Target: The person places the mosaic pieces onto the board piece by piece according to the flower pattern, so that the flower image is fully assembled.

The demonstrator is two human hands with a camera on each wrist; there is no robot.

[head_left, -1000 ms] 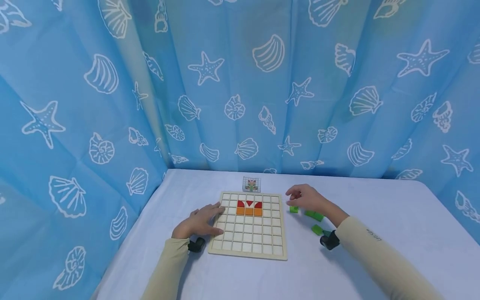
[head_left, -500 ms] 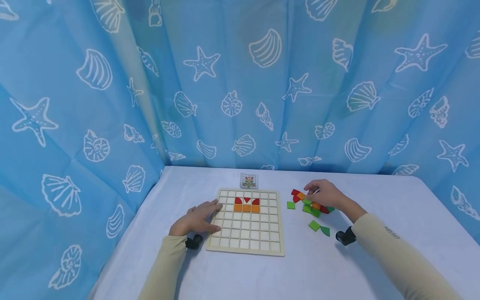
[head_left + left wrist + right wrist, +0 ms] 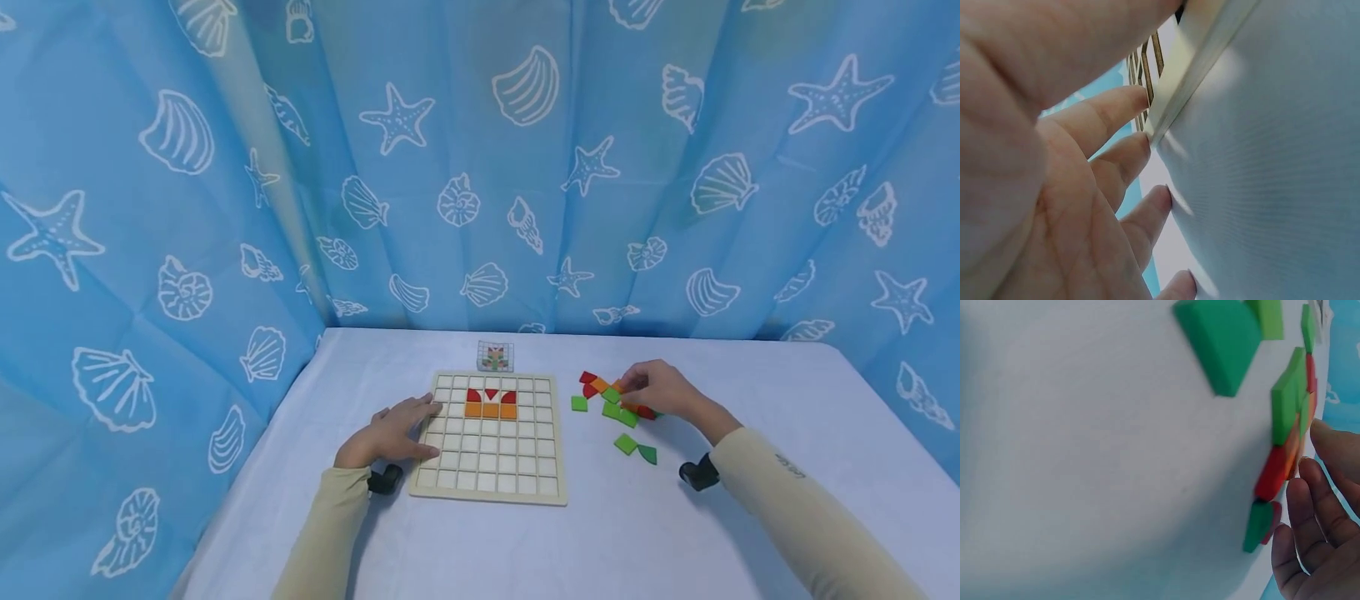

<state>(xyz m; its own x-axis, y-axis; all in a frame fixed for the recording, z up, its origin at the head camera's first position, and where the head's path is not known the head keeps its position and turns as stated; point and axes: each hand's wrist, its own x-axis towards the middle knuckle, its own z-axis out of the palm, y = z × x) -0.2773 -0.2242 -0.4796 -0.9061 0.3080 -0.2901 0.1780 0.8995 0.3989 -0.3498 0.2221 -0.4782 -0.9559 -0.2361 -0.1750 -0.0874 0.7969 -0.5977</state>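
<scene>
A square wooden grid board [image 3: 487, 497] with white cells lies on the white table. In its upper rows sit red shaped tiles [image 3: 510, 397] above a row of orange tiles [image 3: 491, 411]. My left hand [image 3: 392, 433] rests at the board's left edge, fingers spread; the left wrist view shows fingertips against the board's side [image 3: 1194, 69]. To the right of the board, my right hand [image 3: 663, 390] reaches into a loose pile of tiles, thumb and fingertips at the orange tile [image 3: 1294, 456]. Light green tiles [image 3: 612, 409] and a red tile [image 3: 1270, 475] lie beside the fingers.
A small pattern card [image 3: 495, 357] stands behind the board. Nearer than the pile lie a light green square [image 3: 626, 444] and a dark green tile [image 3: 647, 454]. One green square [image 3: 579, 403] sits between board and pile. A blue shell-print curtain [image 3: 480, 208] hangs behind the table.
My right hand has moved right from beside the board into the tile pile, uncovering red, orange and green tiles. The left hand has stayed on the board. The head view has shifted slightly.
</scene>
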